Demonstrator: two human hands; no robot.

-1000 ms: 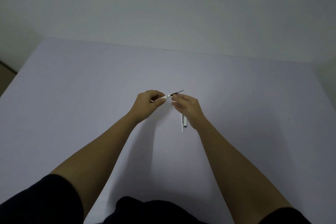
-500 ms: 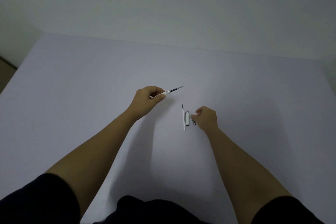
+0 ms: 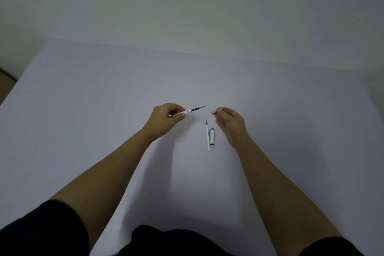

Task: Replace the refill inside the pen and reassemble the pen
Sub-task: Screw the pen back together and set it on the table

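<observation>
My left hand [image 3: 167,119] grips a white pen barrel [image 3: 186,112] with a refill's dark tip [image 3: 199,108] sticking out toward the right. My right hand [image 3: 231,124] pinches a small silver pen tip piece [image 3: 214,112] between thumb and fingers, a short gap right of the refill's point. On the table between my hands lie a thin white refill [image 3: 208,135] with a dark tip and, right beside it, a silver-and-white pen cap [image 3: 212,136].
The pale lilac table [image 3: 104,100] stretches wide on all sides, its far edge meeting a plain wall. My dark sleeves and clothing fill the bottom of the view.
My right hand left the table beside the cap, lifting the small silver piece up toward the refill's point. My left hand stayed in place with the barrel.
</observation>
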